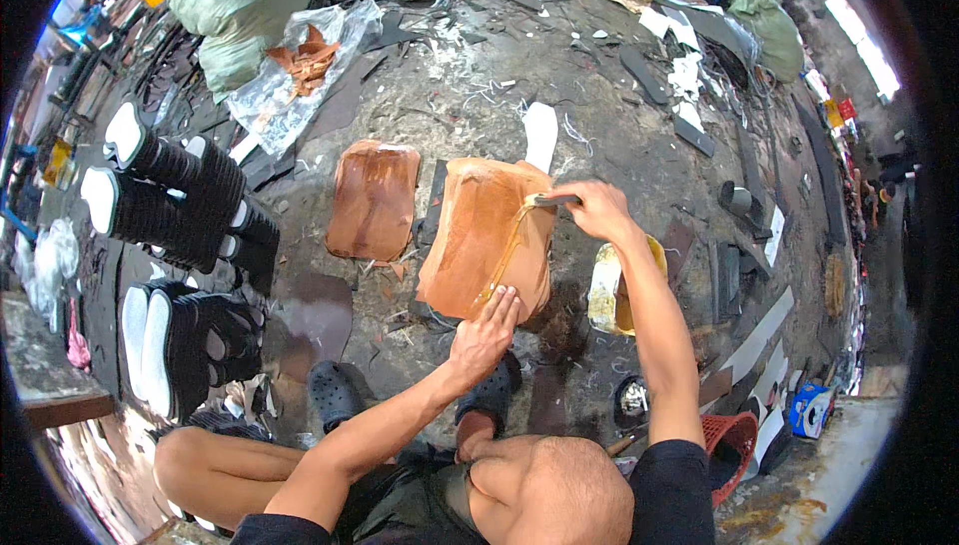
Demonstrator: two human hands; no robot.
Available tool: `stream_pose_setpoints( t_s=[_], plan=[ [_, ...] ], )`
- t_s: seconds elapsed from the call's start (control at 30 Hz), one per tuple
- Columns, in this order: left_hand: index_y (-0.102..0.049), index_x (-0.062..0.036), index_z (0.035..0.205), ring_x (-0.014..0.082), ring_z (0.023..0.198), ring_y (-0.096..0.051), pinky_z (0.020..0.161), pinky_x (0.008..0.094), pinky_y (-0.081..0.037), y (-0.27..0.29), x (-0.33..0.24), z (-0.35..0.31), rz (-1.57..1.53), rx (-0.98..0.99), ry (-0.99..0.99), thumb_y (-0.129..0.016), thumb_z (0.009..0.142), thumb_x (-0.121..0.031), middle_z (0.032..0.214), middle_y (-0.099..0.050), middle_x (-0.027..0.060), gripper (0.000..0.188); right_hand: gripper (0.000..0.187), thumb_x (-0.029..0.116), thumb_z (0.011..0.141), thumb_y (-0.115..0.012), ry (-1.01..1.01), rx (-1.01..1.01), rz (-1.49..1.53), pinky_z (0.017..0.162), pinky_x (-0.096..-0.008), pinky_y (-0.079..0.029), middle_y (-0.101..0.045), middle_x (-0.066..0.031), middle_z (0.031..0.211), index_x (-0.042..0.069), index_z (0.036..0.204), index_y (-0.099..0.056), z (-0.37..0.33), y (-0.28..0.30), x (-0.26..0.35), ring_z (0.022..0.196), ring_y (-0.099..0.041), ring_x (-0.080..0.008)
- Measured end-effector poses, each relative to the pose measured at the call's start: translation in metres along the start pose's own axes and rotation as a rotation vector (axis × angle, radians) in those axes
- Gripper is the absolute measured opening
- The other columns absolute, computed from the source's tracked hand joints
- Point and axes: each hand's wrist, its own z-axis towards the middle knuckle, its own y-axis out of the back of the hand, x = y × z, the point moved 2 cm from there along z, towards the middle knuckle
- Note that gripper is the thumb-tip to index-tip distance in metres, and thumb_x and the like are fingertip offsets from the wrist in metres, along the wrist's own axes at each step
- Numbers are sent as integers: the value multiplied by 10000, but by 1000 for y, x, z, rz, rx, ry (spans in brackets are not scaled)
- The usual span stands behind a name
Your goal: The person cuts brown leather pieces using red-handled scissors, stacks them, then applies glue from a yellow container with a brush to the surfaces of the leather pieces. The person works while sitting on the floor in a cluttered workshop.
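I judge this as spreading glossy amber paste (513, 245) — right hand (596, 210) closed round a grey-handled applicator (549, 200), left hand (481, 335) flat on the tan leather-like sheet (475, 210) — next wanting even strokes.

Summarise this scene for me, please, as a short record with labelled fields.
Left hand: left hand pressed on the tan sheets, near their lower edge
Right hand: right hand gripping a dark-handled applicator at the sheets' right side
On the sheets: a yellowish streak running between the applicator and left hand
Left of sheets: brown sheet, lying apart
Right of sheets: yellow-and-white container
Beyond sheets: white sole-shaped piece
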Motion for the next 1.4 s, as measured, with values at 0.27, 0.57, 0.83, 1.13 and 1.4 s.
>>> stream_pose_setpoints(
  t_s=[0.27, 0.57, 0.83, 1.13, 1.4],
  plan=[
    [-499, 11, 1396, 280, 1397, -470, 886, 373, -580, 16, 14, 32, -123, -30, 98, -617, 759, -52, 1511, -478, 161, 651, 384, 195, 861, -635, 16, -270, 175, 877, -468, -548, -697, -133, 1181, 195, 1244, -660, -38, 8, 38, 1051, -678, -354],
    [-503, -45, 1409, 283, 1395, -474, 921, 378, -569, 29, 23, 34, -165, -39, 74, -660, 806, -120, 1496, -493, 154, 628, 399, 155, 845, -617, 29, -61, -170, 771, -470, -565, -740, -95, 994, 331, 1192, -706, 31, 22, 78, 944, -708, -307],
    [-694, -31, 1211, 270, 1010, -666, 928, 369, -510, 49, 86, -12, -303, -698, 678, -677, 865, -57, 1089, -699, 149, 348, 391, 67, 816, -617, 272, -44, 31, 793, -449, -570, -743, -20, 1023, 291, 1118, -727, -18, -37, 68, 939, -707, -279],
    [-740, 11, 1153, 137, 953, -660, 896, 299, -505, 53, 110, -8, -992, -415, 919, -648, 890, -96, 1043, -747, 94, 298, 330, 120, 873, -584, 288, -268, -139, 727, -416, -581, -670, -29, 1114, 252, 1154, -696, -116, -85, 137, 957, -675, -275],
    [-593, 12, 1092, 179, 832, -705, 747, 316, -568, 43, 73, 13, -998, -620, 811, -740, 793, -46, 914, -729, 123, 338, 264, 233, 874, -607, 557, -329, -294, 762, -381, -566, -643, -11, 1112, 274, 1115, -707, -141, -101, 131, 1035, -636, -247]
  ],
)
